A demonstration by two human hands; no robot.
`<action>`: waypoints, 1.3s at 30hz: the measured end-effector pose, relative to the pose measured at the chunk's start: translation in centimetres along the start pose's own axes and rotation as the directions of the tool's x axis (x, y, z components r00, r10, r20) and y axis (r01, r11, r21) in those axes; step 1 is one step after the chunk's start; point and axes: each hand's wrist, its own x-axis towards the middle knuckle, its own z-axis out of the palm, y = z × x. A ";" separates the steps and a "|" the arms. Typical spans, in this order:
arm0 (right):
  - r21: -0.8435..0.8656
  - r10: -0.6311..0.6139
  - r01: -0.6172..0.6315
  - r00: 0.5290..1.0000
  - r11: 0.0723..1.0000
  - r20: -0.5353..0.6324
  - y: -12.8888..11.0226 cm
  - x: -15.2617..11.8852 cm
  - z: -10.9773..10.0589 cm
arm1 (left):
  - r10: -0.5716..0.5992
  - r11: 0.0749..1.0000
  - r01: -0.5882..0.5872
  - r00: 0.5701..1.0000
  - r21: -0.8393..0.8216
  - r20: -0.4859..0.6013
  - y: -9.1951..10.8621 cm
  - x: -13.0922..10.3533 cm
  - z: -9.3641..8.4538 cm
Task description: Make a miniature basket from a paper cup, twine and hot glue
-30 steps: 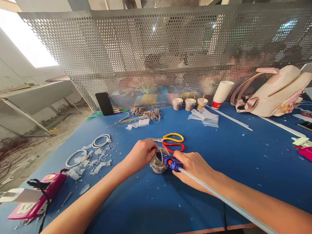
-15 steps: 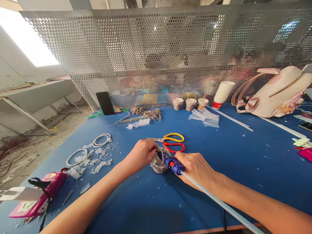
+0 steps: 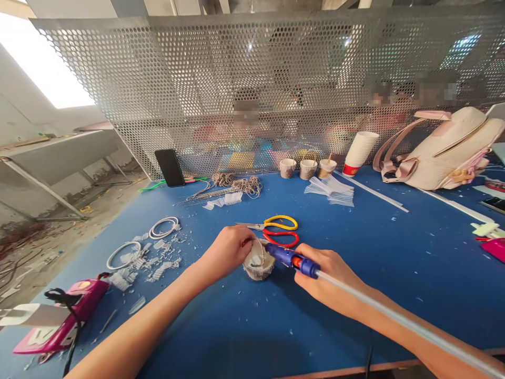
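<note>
Your left hand pinches a cord over the cup, fingertips partly hidden, so the exact grip is hard to read! Your right hand is wrapped round the glue gun, covering its handle; the front end sits right at the cup, contact impossible to call. The clear glue stick runs off the lower right edge. And the cup stands on the blue desk, scissors just behind, scraps littering the left. Beyond, a perforated panel blurs people; a bag is cut off at right.
</note>
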 end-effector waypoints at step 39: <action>-0.012 0.292 -0.314 0.896 0.949 -0.335 9.8 -1.4 -0.7 | -0.127 0.985 0.138 0.985 0.100 -0.114 0.6 -0.5 0.1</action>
